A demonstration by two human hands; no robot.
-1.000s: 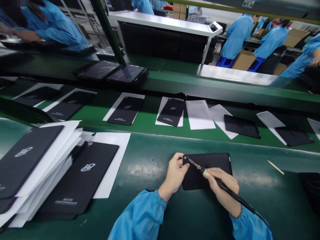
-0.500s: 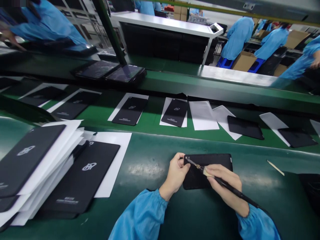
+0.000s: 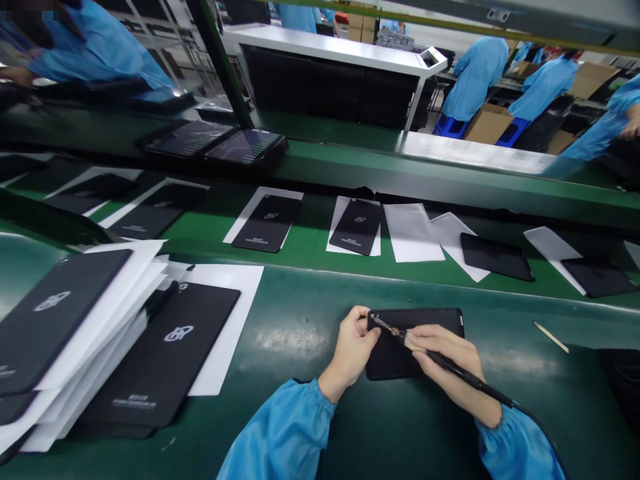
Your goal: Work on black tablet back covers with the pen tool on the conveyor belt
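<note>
A black tablet [image 3: 425,321] lies back side up on the dark green bench in front of me. My left hand [image 3: 351,350] is closed on its left edge and holds it down. My right hand [image 3: 453,373] grips a thin black pen-shaped tool [image 3: 465,377] like a pencil. The tool's metal tip [image 3: 377,322] rests at the tablet's top left corner, close to my left thumb. A cord runs from the tool back over my right sleeve.
A stack of black tablets with white sheets [image 3: 75,333] fills the bench at left. Several tablets on white sheets [image 3: 356,227] lie along the green conveyor belt behind. A thin wooden stick [image 3: 550,337] lies at right. People in blue coats [image 3: 475,67] work beyond.
The tablets and sheets on the conveyor belt have drifted to the right. My hands and the tool have stayed at the tablet's corner, with my right hand slightly shifted.
</note>
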